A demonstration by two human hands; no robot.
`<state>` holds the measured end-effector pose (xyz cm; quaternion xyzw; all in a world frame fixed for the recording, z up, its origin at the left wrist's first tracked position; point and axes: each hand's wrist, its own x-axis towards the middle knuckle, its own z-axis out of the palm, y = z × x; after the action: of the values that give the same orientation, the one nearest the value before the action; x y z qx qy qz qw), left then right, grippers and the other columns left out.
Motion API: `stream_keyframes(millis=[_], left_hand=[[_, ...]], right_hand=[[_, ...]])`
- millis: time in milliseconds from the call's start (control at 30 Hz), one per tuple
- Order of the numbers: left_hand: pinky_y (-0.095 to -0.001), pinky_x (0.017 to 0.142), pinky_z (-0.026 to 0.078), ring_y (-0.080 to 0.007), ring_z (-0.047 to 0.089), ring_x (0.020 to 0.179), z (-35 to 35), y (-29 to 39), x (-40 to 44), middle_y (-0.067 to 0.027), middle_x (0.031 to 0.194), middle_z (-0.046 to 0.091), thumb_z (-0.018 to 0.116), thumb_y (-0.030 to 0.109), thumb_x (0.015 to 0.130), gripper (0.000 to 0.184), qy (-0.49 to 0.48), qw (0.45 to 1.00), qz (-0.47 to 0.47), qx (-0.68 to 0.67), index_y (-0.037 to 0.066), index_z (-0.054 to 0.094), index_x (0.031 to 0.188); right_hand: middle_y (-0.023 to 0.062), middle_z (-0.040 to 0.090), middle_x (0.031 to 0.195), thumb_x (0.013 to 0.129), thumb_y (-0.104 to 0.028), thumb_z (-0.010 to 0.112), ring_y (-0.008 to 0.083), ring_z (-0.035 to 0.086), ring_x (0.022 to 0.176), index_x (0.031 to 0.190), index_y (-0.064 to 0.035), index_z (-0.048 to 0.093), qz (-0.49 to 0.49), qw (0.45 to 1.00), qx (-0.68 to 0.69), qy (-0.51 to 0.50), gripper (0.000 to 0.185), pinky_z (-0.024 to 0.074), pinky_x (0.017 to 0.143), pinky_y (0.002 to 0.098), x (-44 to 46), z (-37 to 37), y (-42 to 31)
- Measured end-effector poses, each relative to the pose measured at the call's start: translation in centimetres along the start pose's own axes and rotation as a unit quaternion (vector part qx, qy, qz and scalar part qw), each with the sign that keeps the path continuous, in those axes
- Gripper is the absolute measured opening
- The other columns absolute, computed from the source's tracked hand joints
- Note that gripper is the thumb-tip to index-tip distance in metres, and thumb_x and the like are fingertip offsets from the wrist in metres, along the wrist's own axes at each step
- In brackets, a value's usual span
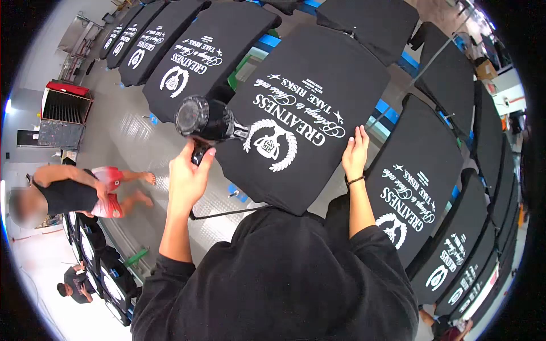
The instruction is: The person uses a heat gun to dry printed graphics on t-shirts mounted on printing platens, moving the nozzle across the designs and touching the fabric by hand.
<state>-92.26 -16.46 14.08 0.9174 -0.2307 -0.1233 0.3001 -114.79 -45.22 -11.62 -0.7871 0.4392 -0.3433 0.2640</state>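
My left hand [189,179] is closed around the handle of a black hair dryer [207,120]. Its narrow nozzle points right, over the lower left part of the white print on a black T-shirt [324,59]. That shirt lies flat over a board in front of me, printed with a wreath emblem and lettering that includes "GREATNESS" and "TAKE RISKS". At the shirt's right edge rests my right hand [355,152], fingers stretched out and holding nothing. A dark bracelet [356,180] circles the right wrist.
Similar printed shirts lie on boards to the left [207,42] and right [421,148], in long rows. One person [68,190] in red and white shorts is at the left; another [77,284] is farther down. A red-topped rack [65,105] stands on the grey floor.
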Motion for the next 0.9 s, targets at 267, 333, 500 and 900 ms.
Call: stream_keyframes(millis=[267, 333, 500, 900], left_hand=[[-0.0351, 0.055, 0.047, -0.0209, 0.058, 0.050, 2.4, 3.8, 3.6, -0.0125, 0.057, 0.058, 0.070, 0.030, 0.089, 0.035, -0.042, 0.994, 0.101, 0.018, -0.001, 0.067, 0.107], [-0.0313, 0.053, 0.043, -0.0141, 0.053, 0.051, 2.9, 4.6, 3.4, -0.0092, 0.058, 0.057, 0.071, 0.027, 0.090, 0.034, -0.076, 0.991, 0.110, 0.009, -0.001, 0.067, 0.107], [-0.0327, 0.054, 0.046, -0.0152, 0.056, 0.050, 2.7, 5.2, 1.2, -0.0148, 0.060, 0.060, 0.071, 0.026, 0.088, 0.036, -0.160, 0.980, 0.121, 0.003, -0.001, 0.067, 0.112], [-0.0259, 0.047, 0.040, -0.0059, 0.050, 0.047, -0.9, -1.4, -1.9, 0.0005, 0.054, 0.053, 0.071, 0.022, 0.091, 0.026, -0.027, 0.999, 0.032, -0.004, -0.001, 0.066, 0.102]], right_hand=[[0.0045, 0.045, 0.153, 0.101, -0.018, 0.048, 0.0351, 0.044, 0.136, 0.140, -0.0067, 0.054, 0.019, 0.991, -0.102, -0.086, 0.041, 0.0379, 0.111, 0.0470, 0.0, -1.8, 0.7], [0.0014, 0.045, 0.153, 0.101, -0.021, 0.047, 0.0362, 0.042, 0.138, 0.141, -0.0110, 0.053, 0.024, 0.986, -0.131, -0.101, 0.042, 0.0372, 0.110, 0.0505, 0.1, -2.1, 0.7], [0.0018, 0.046, 0.152, 0.101, -0.023, 0.047, 0.0367, 0.043, 0.137, 0.141, -0.0128, 0.054, 0.023, 0.982, -0.148, -0.118, 0.041, 0.0386, 0.109, 0.0513, 0.4, -2.7, 0.6], [0.0063, 0.047, 0.151, 0.100, -0.019, 0.049, 0.0300, 0.047, 0.133, 0.138, -0.0055, 0.055, 0.009, 0.985, -0.110, -0.134, 0.041, 0.0400, 0.109, 0.0442, 1.0, -2.6, 0.9]])
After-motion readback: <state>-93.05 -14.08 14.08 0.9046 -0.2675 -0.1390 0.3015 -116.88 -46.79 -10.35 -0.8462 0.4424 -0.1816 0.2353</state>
